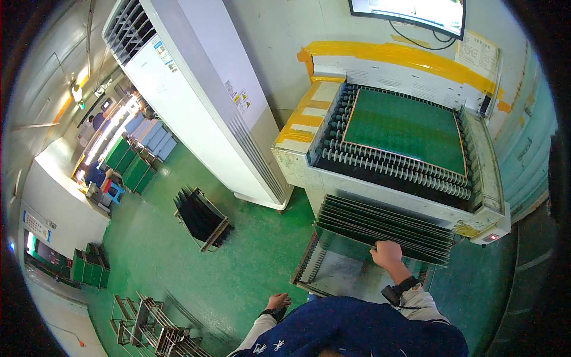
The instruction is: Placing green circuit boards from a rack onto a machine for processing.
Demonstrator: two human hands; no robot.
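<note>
My right hand [388, 254] is closed on the upper edge of a thin dark green panel [351, 238], the nearest in a row of similar panels. They stand on edge, leaning, in a slotted rack [308, 262] in front of my body. My left hand [278, 301] hangs low beside the rack, fingers loosely bent, and no object shows in it. Beyond the rack, a green board [407, 128] with a thin copper-coloured border lies flat on the rollers [395, 169] of a conveyor machine [380, 189].
A tall white air conditioner [196, 113] stands left of the machine. On the green floor are a rack of dark panels [202, 217] and several metal frames [151, 324]. A screen [410, 13] hangs on the wall. People [95, 174] sit at lit benches far left.
</note>
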